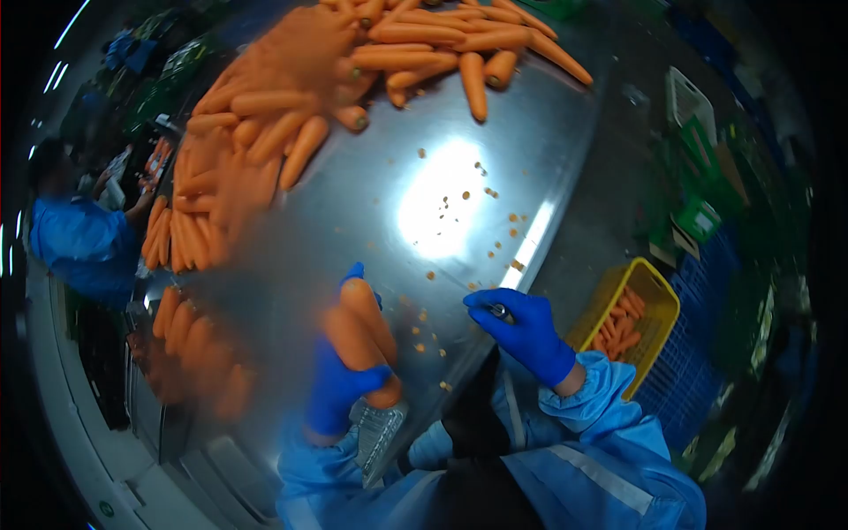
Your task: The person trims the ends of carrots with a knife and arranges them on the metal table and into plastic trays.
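My left hand (340, 389), in a blue glove, is closed around at least two carrots (358, 327) held over the near edge of the metal table (353, 208). A smeared patch blurs part of this grip. Just below that hand is a clear ridged plastic tray (380, 431). My right hand (530, 336), also gloved in blue, is curled to the right, over the table's edge. From its fingers shows the round metal end of a small tool (500, 311); the rest is hidden by the glove. Small cut carrot ends (513, 217) lie scattered across the tabletop between the hands and the pile.
A large carrot pile (274, 102) covers the table's far and left side. More carrots (190, 336) sit at the lower left, partly blurred. On the right stands a yellow crate (670, 309) with carrots inside, beside blue pallets (707, 327). Another person (84, 230) in blue works at left.
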Motion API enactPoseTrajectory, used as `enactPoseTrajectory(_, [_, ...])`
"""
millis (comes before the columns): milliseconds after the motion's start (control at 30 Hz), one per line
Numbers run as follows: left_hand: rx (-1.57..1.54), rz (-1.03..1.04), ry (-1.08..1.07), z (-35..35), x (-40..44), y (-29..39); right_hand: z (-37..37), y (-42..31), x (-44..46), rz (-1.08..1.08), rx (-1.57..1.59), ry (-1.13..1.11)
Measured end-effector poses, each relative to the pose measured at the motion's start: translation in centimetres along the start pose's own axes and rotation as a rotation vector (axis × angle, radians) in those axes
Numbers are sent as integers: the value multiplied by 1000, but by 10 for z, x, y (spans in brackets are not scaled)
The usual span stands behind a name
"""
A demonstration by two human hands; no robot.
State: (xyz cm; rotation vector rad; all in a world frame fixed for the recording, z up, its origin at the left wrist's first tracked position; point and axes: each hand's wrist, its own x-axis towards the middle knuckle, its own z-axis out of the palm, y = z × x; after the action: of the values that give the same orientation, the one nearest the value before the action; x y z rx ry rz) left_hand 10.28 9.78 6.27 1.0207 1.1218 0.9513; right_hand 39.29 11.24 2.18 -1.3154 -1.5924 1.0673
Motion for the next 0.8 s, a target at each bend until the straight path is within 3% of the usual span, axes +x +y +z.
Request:
enactPoseTrajectory(33, [45, -43, -33, 6, -7, 0, -9, -13, -5, -69, -72, -21])
enactPoseTrajectory(133, [388, 236, -56, 47, -28, 20, -29, -56, -14, -285, -304, -66])
enactPoseTrajectory(200, [376, 309, -113, 62, -38, 24, -33, -67, -24, -332, -415, -96])
enactPoseTrajectory(533, [488, 307, -159, 88, -71, 34, -42, -82, -55, -532, -618, -29])
enactPoseTrajectory(633, [503, 309, -155, 86, -79, 34, -47, -23, -51, -239, -379, 148])
enactPoseTrajectory(733, [437, 252, -89, 89, -89, 35, -64, -30, -59, 1, -276, 145])
enactPoseTrajectory(800, [463, 251, -22, 89, -82, 31, -57, -54, -67, -284, -373, 86])
